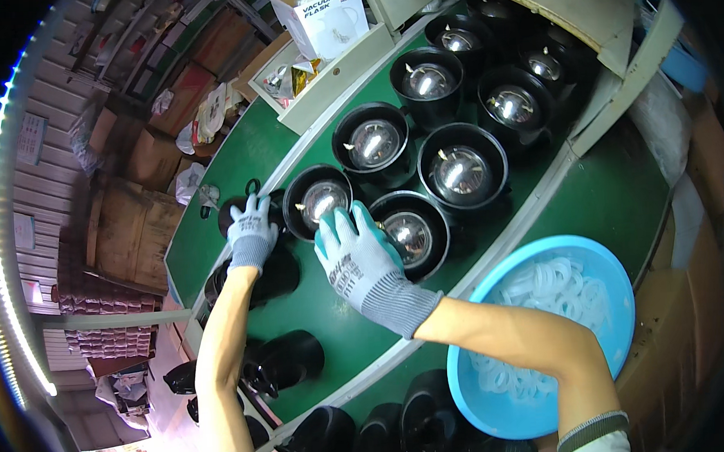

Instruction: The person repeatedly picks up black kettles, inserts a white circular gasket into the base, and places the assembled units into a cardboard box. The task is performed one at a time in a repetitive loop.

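Note:
Both my hands wear grey knit gloves with teal on the fingers. My left hand (252, 228) rests with its fingers curved over a dark black piece (232, 216) that has a small loop; its grip is partly hidden. My right hand (359, 257) reaches with extended fingers between two black jugs, close to the rim of the nearer jug (412, 236) and over the edge of another jug (323, 200). Inside each upright jug is a shiny silver domed liner with a small pale tip. Another black jug (275, 277) lies below my left wrist.
More black jugs (461, 172) with liners stand toward the far right on the green bench (335, 330). A blue basin (623, 294) of translucent rings sits at the right. Metal rails edge the bench. A drawer (338, 80) bears a white box (327, 23). Dark jugs (291, 361) lie nearer me.

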